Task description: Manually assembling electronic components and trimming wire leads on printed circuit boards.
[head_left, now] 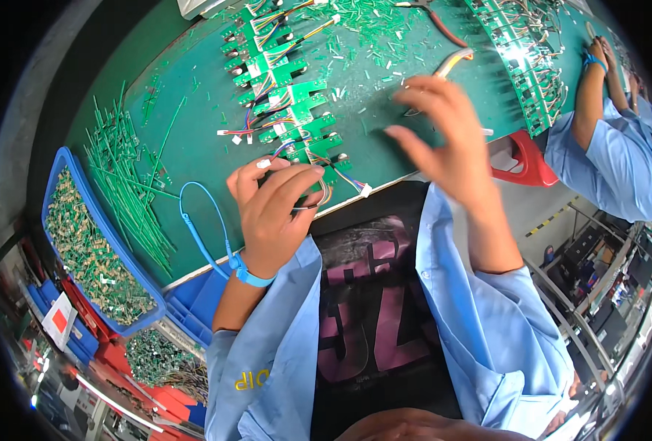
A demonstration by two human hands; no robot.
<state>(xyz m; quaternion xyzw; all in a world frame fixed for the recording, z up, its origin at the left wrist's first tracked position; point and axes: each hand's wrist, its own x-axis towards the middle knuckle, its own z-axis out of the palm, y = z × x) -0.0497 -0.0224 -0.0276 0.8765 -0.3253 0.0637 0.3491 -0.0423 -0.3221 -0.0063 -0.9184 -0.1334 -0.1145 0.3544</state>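
Note:
A row of green circuit boards with coloured wires and white plugs runs across the green table toward me. My left hand, wearing a blue wrist strap, is closed at the near end of the row. Its fingers curl round a small board with wires, mostly hidden by them. Several wires with a white plug stick out beside it. My right hand hovers over the table to the right, fingers apart and slightly blurred, holding nothing visible. Just beyond its fingertips lies an orange-and-white handle, partly hidden.
Green board offcuts litter the far table; long green strips lie left. A blue bin of small parts stands at the left edge. A red-handled tool lies far right, near another board row. A co-worker's arm is beyond.

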